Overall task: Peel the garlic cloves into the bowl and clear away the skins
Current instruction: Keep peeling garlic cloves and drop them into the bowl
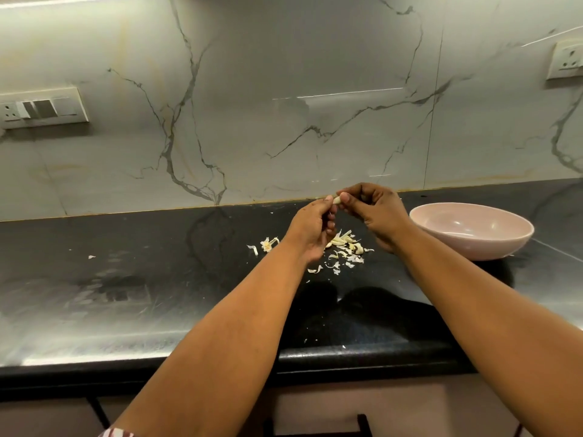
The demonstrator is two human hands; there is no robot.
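Both hands are raised above the counter (157, 279), meeting over the scattered skins. A single garlic clove (337, 200) is held between them. The left hand (310, 227) has its fingers curled, with thumb and fingertip pinching the clove's left end. The right hand (373, 212) pinches the other end, thumb on top, its remaining fingers curled in. Neither hand is free.

The clove is a pale sliver, mostly hidden by the fingers. Its long axis appears to run roughly across the view, from one hand to the other, tilted slightly up to the left. Whether skin remains on it cannot be told at this size.

The bowl (492, 247) stands on the counter to the right of the hands, just beside the right forearm, and is nearer the right hand. No peeled cloves are visible inside it, though the near wall hides part of its floor.

The skins (345, 247) lie loose directly below the hands, with a smaller scrap (268, 244) to the left and a few flecks nearer the counter's front edge.

Judgement: peeling is in progress; the clove would go rightward to the bowl, most readily by the right hand. Clearing the skins is not yet done.
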